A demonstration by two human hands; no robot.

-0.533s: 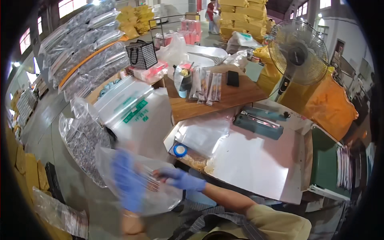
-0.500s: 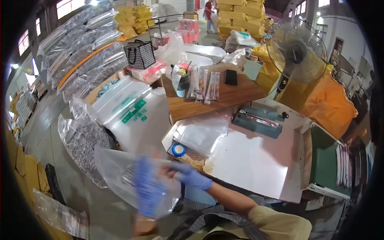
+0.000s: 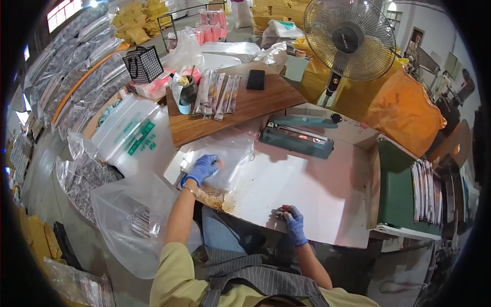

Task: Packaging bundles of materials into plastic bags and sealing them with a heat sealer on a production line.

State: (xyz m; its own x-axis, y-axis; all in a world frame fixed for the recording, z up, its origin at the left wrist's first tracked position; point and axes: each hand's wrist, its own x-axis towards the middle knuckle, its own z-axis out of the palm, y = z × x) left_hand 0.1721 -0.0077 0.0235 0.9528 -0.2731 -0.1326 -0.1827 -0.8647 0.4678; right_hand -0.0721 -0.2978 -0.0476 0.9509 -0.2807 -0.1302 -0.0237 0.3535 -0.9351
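My left hand, in a blue glove with bare fingertips, reaches over a stack of clear plastic bags at the tray table's left side. Its fingers stretch across the bags and touch the top. The blue rim of a round thing shows beside that wrist, mostly hidden. My right hand, gloved alike, hovers near the table's front edge, over the white surface. Its fingers are curled together; a small dark shape sits at the fingertips, too small to name. A large clear bag with thin packets hangs left of my forearm.
A green bag sealer stands at the table's back. Behind it, a wooden board carries slim packets, a cup and a black flat case. A fan rises at back right; packets stand in a green bin.
My hands, together over the large clear bag, have parted: the left went onto the bag stack, the right over the white surface. The large bag has dropped from them. My view turned rightward.
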